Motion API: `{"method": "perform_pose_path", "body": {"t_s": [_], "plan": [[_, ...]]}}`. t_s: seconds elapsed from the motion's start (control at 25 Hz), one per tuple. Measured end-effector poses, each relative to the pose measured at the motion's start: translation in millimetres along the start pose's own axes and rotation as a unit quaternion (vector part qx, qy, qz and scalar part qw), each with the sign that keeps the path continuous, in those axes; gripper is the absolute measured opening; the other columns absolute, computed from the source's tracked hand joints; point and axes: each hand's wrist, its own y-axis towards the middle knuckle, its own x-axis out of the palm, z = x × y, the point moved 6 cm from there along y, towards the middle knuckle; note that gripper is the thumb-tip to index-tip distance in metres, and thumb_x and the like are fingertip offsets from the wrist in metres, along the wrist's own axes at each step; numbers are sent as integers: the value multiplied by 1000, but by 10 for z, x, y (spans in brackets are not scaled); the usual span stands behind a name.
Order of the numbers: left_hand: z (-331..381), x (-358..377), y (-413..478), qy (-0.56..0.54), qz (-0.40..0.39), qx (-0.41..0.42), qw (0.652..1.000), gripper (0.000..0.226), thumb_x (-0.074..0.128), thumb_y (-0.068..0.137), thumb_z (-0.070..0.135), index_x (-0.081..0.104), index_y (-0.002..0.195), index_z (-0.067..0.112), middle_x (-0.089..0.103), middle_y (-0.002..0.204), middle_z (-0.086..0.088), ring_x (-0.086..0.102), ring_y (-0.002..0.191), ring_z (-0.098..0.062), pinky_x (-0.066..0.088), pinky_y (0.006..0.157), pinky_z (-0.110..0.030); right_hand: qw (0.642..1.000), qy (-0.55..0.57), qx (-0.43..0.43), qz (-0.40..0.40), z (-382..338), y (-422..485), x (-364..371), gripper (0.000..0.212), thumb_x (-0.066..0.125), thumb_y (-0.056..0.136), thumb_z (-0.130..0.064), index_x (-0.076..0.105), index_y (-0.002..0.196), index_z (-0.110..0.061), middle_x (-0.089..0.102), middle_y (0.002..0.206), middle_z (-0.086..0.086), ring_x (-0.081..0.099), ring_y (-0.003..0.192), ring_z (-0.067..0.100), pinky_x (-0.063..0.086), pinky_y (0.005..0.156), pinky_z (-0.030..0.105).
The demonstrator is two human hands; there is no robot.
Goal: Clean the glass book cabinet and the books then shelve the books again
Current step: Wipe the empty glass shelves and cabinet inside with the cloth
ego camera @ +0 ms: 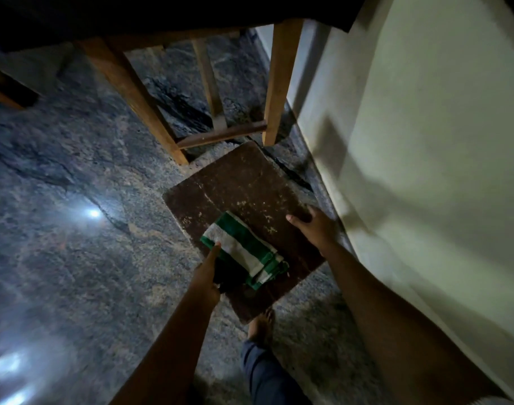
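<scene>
I hold the worn brown book (250, 185) flat above the stone floor (74, 171). My right hand (314, 229) clamps its right edge. My left hand (206, 279) grips its near-left edge, thumb pinning the striped cloth (244, 247) there.

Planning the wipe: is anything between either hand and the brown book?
Yes. The striped cloth lies on the brown book, under the thumb of the left hand. The right hand grips the book's right edge directly.

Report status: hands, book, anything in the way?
Left hand grips brown book edge, thumb on striped cloth. Right hand grips opposite edge. Book held above floor, cloth folded on top. Table legs ahead, wall close right.
</scene>
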Motion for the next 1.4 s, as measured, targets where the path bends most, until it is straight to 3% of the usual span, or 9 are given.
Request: {"method": "perform_pose_path", "body": {"t_s": [0.08, 0.24, 0.44, 0.64, 0.8, 0.96, 1.08, 1.2, 1.4], "plan": [[-3, -10, -45, 19, -5, -1, 1000, 41, 64, 85, 42, 59, 105, 7, 56, 122, -23, 58, 91, -32, 48, 67, -37, 1000, -21, 7, -22, 31, -46, 10, 77, 62, 85, -46, 30, 144, -9, 36, 148, 14, 35, 134, 29, 31, 109, 40], [19, -67, -85, 34, -17, 6, 999, 34, 55, 93, 31, 59, 114, 5, 61, 101, -18, 57, 80, -28, 46, 63, -35, 998, -32, 30, -46, 57, -185, 17, 75, 60, 86, -46, 30, 144, -8, 37, 146, 14, 37, 133, 30, 33, 107, 38], [44, -329, -25, 83, 16, 7, 996, 31, 63, 86, 39, 56, 88, 9, 57, 93, -11, 53, 74, -21, 45, 71, -34, 995, 46, 80, -33, 179, -619, 150, 65, 62, 88, -37, 38, 139, -7, 46, 140, 13, 44, 127, 30, 38, 98, 34], [107, -553, 98, 152, -4, 7, 988, 41, 64, 85, 37, 55, 112, 8, 55, 115, -16, 50, 95, -25, 40, 82, -36, 987, 96, 129, -3, 303, -937, 350, 60, 56, 92, -37, 35, 142, -10, 41, 143, 12, 40, 130, 30, 36, 102, 38], [125, -680, 92, 180, -41, 10, 983, 40, 57, 92, 30, 53, 126, 9, 54, 129, -11, 53, 104, -26, 39, 85, -35, 986, 44, 48, 157, 121, -1227, 569, 47, 57, 92, -26, 46, 135, -12, 49, 137, 10, 45, 126, 26, 38, 105, 38], [308, -848, -52, 252, -54, 60, 964, 41, 46, 98, 27, 45, 135, 10, 41, 143, -8, 37, 132, -28, 28, 103, -39, 995, 16, 50, 82, -165, -1405, 1139, 51, 58, 90, -36, 45, 135, -14, 45, 136, 10, 43, 126, 26, 35, 102, 36], [515, -984, -196, 296, -73, 141, 942, 41, 48, 97, 26, 47, 135, 11, 45, 141, -9, 40, 130, -27, 31, 92, -31, 990, -88, 89, 72, -243, -1432, 1328, 55, 62, 85, -39, 47, 133, -17, 50, 133, 9, 45, 123, 29, 38, 100, 40], [726, -1231, -460, 335, -92, 216, 913, 37, 51, 96, 26, 53, 130, 12, 50, 136, -8, 47, 123, -22, 33, 90, -28, 995, -6, 87, 46, -420, -1704, 1377, 54, 67, 84, -27, 48, 131, -7, 50, 132, 14, 51, 118, 29, 42, 93, 33], [1064, -1465, -1282, 499, -141, 376, 768, 41, 51, 96, 28, 48, 135, 16, 52, 133, -8, 51, 115, -18, 42, 85, -26, 979, 134, 77, 135, -644, -2652, 877, 60, 65, 87, -25, 37, 136, -4, 49, 133, 17, 51, 117, 31, 43, 84, 32]]}}
